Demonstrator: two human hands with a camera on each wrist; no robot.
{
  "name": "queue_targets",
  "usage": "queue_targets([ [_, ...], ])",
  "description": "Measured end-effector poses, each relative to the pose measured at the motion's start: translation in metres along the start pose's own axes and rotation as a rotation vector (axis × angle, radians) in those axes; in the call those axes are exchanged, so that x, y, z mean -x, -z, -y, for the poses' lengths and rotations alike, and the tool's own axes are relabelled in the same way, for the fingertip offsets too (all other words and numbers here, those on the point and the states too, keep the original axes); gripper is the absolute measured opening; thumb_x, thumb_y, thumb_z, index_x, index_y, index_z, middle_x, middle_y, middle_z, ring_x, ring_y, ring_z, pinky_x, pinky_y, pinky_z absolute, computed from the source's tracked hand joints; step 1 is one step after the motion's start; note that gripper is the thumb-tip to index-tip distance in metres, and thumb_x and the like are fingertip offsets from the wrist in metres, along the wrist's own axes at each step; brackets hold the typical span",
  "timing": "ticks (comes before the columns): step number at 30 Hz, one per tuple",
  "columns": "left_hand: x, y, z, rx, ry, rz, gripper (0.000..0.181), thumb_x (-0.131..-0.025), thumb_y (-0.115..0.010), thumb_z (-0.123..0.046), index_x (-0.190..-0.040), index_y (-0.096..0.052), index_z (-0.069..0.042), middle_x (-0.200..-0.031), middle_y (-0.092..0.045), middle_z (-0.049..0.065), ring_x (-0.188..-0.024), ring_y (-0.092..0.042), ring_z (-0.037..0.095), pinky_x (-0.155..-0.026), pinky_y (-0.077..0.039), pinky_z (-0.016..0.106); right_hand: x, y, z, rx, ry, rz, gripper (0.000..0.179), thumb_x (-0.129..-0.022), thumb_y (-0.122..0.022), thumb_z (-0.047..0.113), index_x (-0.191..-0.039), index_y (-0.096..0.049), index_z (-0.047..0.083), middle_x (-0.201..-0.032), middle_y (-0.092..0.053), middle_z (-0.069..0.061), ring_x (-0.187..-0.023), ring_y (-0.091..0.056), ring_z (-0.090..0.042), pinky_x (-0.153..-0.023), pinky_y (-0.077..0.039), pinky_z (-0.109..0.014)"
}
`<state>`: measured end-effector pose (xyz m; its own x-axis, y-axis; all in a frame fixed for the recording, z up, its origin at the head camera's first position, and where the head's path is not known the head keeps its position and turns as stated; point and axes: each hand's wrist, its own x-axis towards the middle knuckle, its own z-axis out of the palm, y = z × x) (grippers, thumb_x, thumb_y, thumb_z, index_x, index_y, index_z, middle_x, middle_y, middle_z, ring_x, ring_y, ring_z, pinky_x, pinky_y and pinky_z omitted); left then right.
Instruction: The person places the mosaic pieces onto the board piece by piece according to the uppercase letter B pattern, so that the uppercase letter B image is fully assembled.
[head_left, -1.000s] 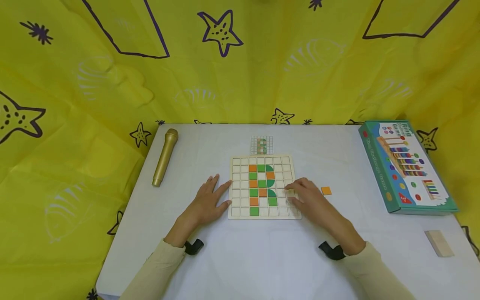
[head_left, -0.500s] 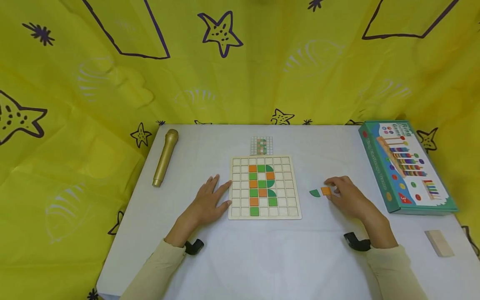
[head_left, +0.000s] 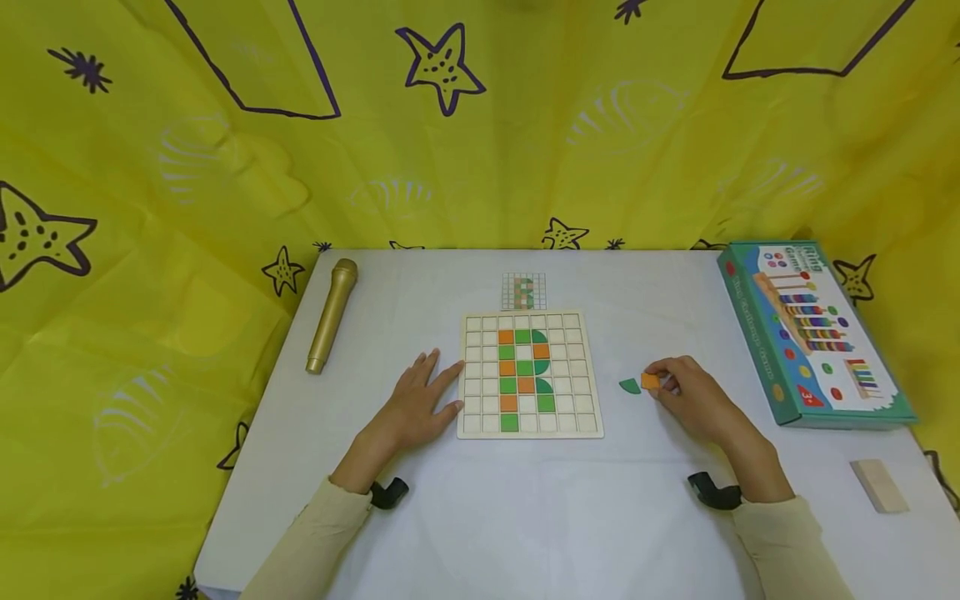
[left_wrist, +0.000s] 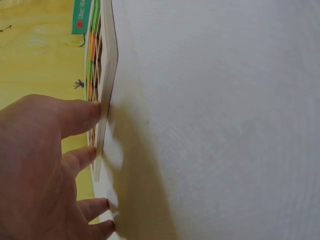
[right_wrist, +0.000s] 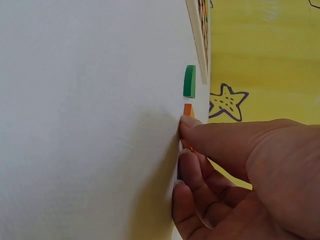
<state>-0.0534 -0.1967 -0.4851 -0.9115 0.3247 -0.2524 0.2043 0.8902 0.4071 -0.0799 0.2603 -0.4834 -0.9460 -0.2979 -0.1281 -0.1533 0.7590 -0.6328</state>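
My left hand (head_left: pixel 416 408) lies with fingers spread on the white table, thumb and index fingertip touching the left edge of a wooden grid board (head_left: pixel 472 425). In the left wrist view, the thumb (left_wrist: pixel 82 116) meets the board's side. Green and orange tiles (head_left: pixel 525 385) sit in the board's cells in an R-like pattern. Right of the board, my right hand (head_left: pixel 697 398) pinches an orange square tile (head_left: pixel 649 381) between thumb and fingers, close to the tabletop. A green quarter-circle tile (head_left: pixel 630 386) lies just left of it, also visible in the right wrist view (right_wrist: pixel 189 81).
Behind the board lies a small pattern card (head_left: pixel 524 291). A gold microphone (head_left: pixel 332 317) stands off to the left. At right are a teal game box (head_left: pixel 817 333) and a pale wooden block (head_left: pixel 879 486). A yellow patterned cloth (head_left: pixel 480 167) hangs behind the table.
My right hand has moved right, from the board's right side to the orange tile, and now pinches it, shifting it slightly left. The green quarter-circle came into view. My left hand stays put.
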Motion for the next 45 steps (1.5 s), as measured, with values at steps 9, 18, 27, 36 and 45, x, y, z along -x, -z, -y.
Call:
queue_targets([
  [9, 0.0, 0.0, -0.003, -0.012, 0.002, -0.01, 0.067, -0.107, -0.051, -0.048, -0.167, -0.034, -0.025, -0.176, -0.012, 0.02, -0.163, -0.007, 0.044, -0.129, -0.014, 0.063, -0.002, -0.004, 0.0, 0.023, 0.015, -0.065, 0.026, -0.099, -0.067, 0.0, -0.124, -0.065, -0.007, -0.116, -0.06, -0.026, -0.096, -0.062, -0.032, -0.084, -0.052, -0.041],
  [18, 0.0, -0.001, -0.004, -0.019, -0.008, -0.014, 0.066, -0.107, -0.052, -0.046, -0.167, -0.034, -0.025, -0.176, -0.013, 0.021, -0.163, -0.008, 0.044, -0.129, -0.015, 0.062, -0.013, -0.008, 0.014, -0.007, -0.031, -0.07, 0.029, -0.104, -0.059, 0.002, -0.13, -0.062, -0.01, -0.122, -0.056, -0.029, -0.102, -0.061, -0.038, -0.09, -0.052, -0.053],
  [27, 0.0, 0.0, -0.003, -0.023, 0.005, 0.006, 0.067, -0.107, -0.05, -0.049, -0.168, -0.031, -0.027, -0.176, -0.011, 0.019, -0.163, -0.007, 0.043, -0.13, -0.013, 0.061, -0.021, -0.032, 0.065, -0.036, 0.016, -0.023, 0.029, -0.105, -0.06, 0.004, -0.131, -0.065, -0.007, -0.127, -0.058, -0.026, -0.106, -0.063, -0.035, -0.094, -0.055, -0.051],
  [36, -0.001, -0.001, -0.001, -0.029, 0.012, 0.015, 0.067, -0.108, -0.048, -0.051, -0.168, -0.03, -0.028, -0.177, -0.009, 0.018, -0.163, -0.005, 0.042, -0.13, -0.012, 0.06, -0.012, -0.073, 0.109, -0.043, 0.131, 0.069, 0.025, -0.101, -0.071, 0.008, -0.125, -0.069, 0.003, -0.118, -0.061, -0.009, -0.096, -0.059, -0.019, -0.086, -0.056, -0.037],
  [45, -0.001, -0.001, -0.001, -0.023, 0.017, -0.004, 0.066, -0.107, -0.051, -0.048, -0.167, -0.033, -0.027, -0.176, -0.011, 0.02, -0.163, -0.007, 0.043, -0.13, -0.013, 0.061, -0.006, -0.102, 0.131, 0.036, 0.16, 0.068, 0.026, -0.094, -0.08, 0.011, -0.117, -0.07, 0.013, -0.112, -0.066, -0.001, -0.104, -0.064, -0.019, -0.088, -0.043, -0.037],
])
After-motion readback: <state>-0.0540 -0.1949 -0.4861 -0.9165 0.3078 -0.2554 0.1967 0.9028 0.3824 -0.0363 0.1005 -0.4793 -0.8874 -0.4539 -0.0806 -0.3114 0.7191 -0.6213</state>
